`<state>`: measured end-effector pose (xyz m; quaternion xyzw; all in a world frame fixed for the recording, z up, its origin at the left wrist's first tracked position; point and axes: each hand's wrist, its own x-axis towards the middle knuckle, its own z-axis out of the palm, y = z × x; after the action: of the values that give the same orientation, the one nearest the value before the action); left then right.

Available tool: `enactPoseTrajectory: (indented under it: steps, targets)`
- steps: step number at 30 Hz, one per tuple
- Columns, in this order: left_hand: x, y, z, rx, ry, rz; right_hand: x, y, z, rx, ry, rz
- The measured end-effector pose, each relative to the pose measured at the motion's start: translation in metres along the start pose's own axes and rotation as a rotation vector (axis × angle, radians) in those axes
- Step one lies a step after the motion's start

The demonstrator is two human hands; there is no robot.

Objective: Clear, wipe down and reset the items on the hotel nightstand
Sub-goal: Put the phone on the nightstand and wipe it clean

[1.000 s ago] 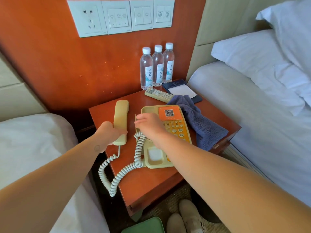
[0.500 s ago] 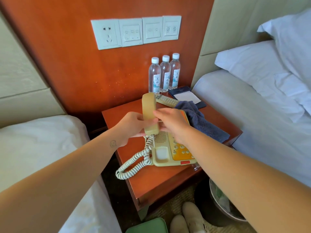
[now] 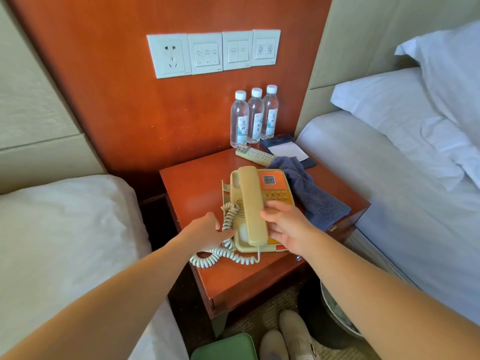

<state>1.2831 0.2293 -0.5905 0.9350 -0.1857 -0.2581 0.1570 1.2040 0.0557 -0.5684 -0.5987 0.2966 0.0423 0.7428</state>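
A beige telephone (image 3: 275, 183) with an orange keypad panel stands on the red-brown nightstand (image 3: 197, 188). Its handset (image 3: 253, 203) lies in the cradle, and the coiled cord (image 3: 220, 255) trails off the front left. My left hand (image 3: 205, 233) is at the phone's left edge, fingertips against the cord and base. My right hand (image 3: 288, 224) rests spread on the keypad side, touching the handset's lower end. A blue-grey towel (image 3: 317, 198) lies crumpled to the right of the phone. Behind it are a remote (image 3: 255, 155), a notepad folder (image 3: 287, 149) and three water bottles (image 3: 255, 118).
White beds flank the nightstand, one on the left (image 3: 65, 229) and one on the right (image 3: 415, 190). A lined bin (image 3: 335, 315) stands on the floor at the right, a green object (image 3: 226, 346) and my shoes (image 3: 285, 339) below. A switch panel (image 3: 213, 53) is on the wall.
The handset, which lay on the table and was then lifted in both hands, now sits in the cradle. Both hands have dropped to the phone's sides.
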Motion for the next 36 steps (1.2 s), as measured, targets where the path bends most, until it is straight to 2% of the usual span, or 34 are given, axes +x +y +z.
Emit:
enactPoseTrajectory:
  steps: [2,4,7,9,11,14,18,22,25,27,29,31,32,36]
  targets:
    - [0.0,-0.002,-0.003,0.015,-0.038,0.022,0.005,0.001,0.002,-0.015,0.004,-0.002]
    - [-0.004,-0.011,-0.01,0.053,-0.161,0.076,0.008,0.0,0.002,-0.018,0.015,-0.007]
    - [-0.011,-0.033,-0.023,0.396,-0.237,0.215,0.014,-0.001,0.007,-0.12,0.083,-0.012]
    - [-0.012,-0.041,-0.024,0.526,-0.214,0.247,0.018,0.004,0.013,-0.179,0.103,-0.015]
    - [-0.011,-0.04,-0.029,0.535,-0.153,0.237,0.017,0.006,0.016,-0.208,0.116,-0.043]
    - [-0.006,-0.032,-0.051,0.495,0.046,0.23,0.016,0.003,0.012,-0.278,0.147,-0.134]
    - [0.009,-0.007,-0.076,0.349,0.337,0.295,0.02,-0.006,0.007,-0.393,0.116,-0.124]
    - [0.037,0.019,-0.077,0.112,0.442,0.357,0.027,-0.014,0.001,-0.467,0.068,-0.111]
    - [0.057,0.027,-0.056,-0.134,0.351,0.222,0.036,-0.016,-0.01,-0.551,0.195,-0.212]
    - [0.063,0.031,-0.042,-0.32,0.234,0.032,0.044,-0.016,-0.021,-0.671,0.379,-0.253]
    - [0.064,0.034,-0.035,-0.58,0.099,-0.147,0.051,-0.015,-0.03,-0.785,0.485,-0.227]
    - [0.061,0.038,-0.032,-0.91,0.0,-0.25,0.054,-0.014,-0.035,-0.86,0.498,-0.151]
    - [0.061,0.037,-0.031,-0.978,-0.02,-0.273,0.055,-0.013,-0.035,-0.855,0.474,-0.097]
    - [0.059,0.033,-0.032,-1.024,-0.019,-0.293,0.055,-0.016,-0.028,-0.744,0.4,-0.032]
